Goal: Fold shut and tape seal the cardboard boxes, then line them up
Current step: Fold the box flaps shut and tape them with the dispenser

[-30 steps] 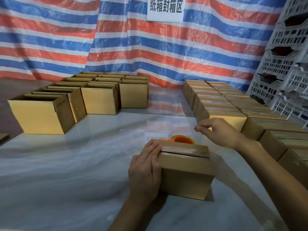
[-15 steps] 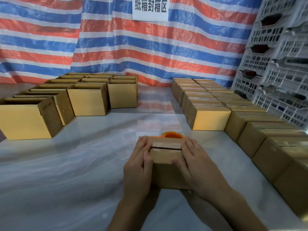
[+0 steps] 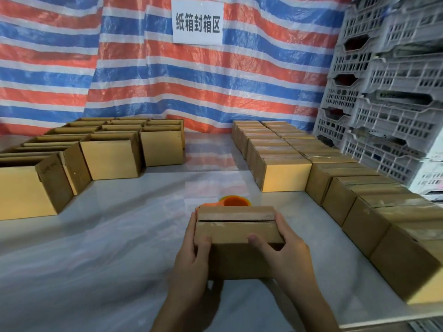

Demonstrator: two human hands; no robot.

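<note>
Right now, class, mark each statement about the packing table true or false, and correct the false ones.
1. The left hand and the right hand both grip the near box. True.
2. Its top flaps stand wide open. False: they are folded down, a narrow slit between them.
3. An orange tape dispenser sits just behind it. True.
4. Every box on the left is sealed. False: open boxes stand there; closed boxes line the right.
</note>
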